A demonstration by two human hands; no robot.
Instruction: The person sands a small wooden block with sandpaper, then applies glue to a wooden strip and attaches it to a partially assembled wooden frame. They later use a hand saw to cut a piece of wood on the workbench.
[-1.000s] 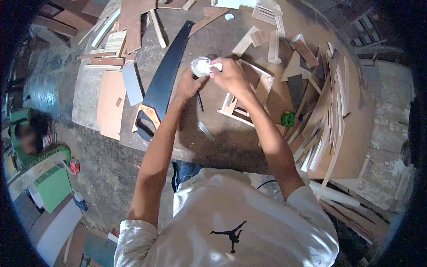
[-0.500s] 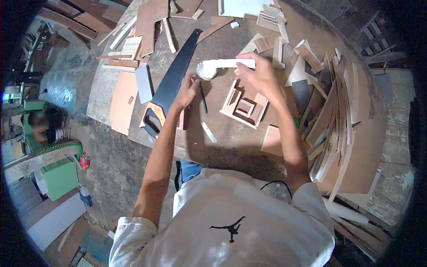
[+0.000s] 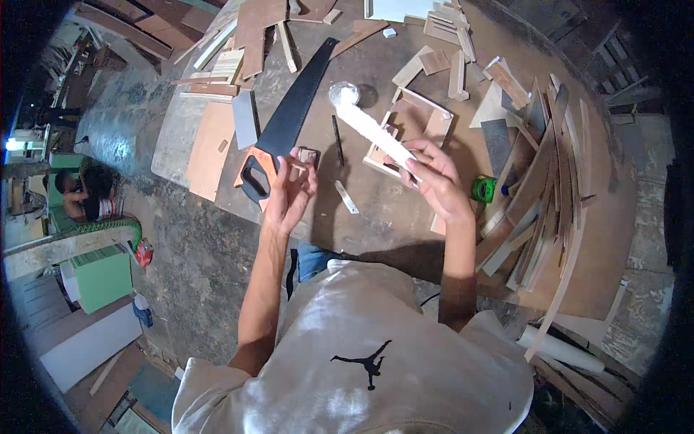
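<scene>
My right hand (image 3: 437, 184) pinches the near end of a long white strip (image 3: 376, 136). The strip's far end reaches a round, shallow clear container (image 3: 344, 94) of white paste. My left hand (image 3: 290, 189) is turned palm up with curled fingers, and a small brown wooden block (image 3: 309, 156) shows at the fingertips. The hand partly hides this block. Left of that hand lies a handsaw (image 3: 289, 112) with an orange and black handle. Beyond the white strip stands a shallow open wooden box (image 3: 434, 110), partly covered by the strip and my right hand.
A black pen (image 3: 337, 139) and a short pale metal strip (image 3: 346, 197) lie between my arms. To the right are a green container (image 3: 483, 189) and a heap of long wood strips (image 3: 546, 195). Boards (image 3: 262, 29) lie at the far left. Another person (image 3: 90, 195) is off to the left.
My right hand has come nearer and tilted the white strip from level to diagonal. My left hand has turned palm up, with the wooden block now showing at its fingertips.
</scene>
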